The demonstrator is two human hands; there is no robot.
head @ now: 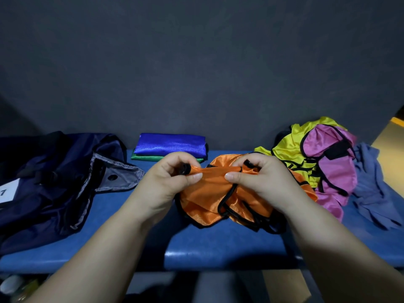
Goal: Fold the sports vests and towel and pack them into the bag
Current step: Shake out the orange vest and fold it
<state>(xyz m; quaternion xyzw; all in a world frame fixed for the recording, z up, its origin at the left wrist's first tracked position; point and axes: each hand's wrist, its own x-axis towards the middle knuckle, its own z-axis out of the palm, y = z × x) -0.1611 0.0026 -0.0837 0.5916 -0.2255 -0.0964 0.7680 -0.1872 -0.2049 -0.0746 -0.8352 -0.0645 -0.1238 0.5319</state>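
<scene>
seemingly a sports changing room: glossy blue plastic table [218, 241] against a dark grey wall [196, 62], heaped with shiny coloured vests [290, 147].

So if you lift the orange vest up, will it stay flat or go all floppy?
Probably floppy: the orange vest already sags in crumpled folds below where the left hand and right hand pinch its top edge. It is likely slippery too, since the cloth is shiny. It looks thin, so it is probably light.

A 7 on a white label [8, 190] on the navy bag [54, 200]
</scene>
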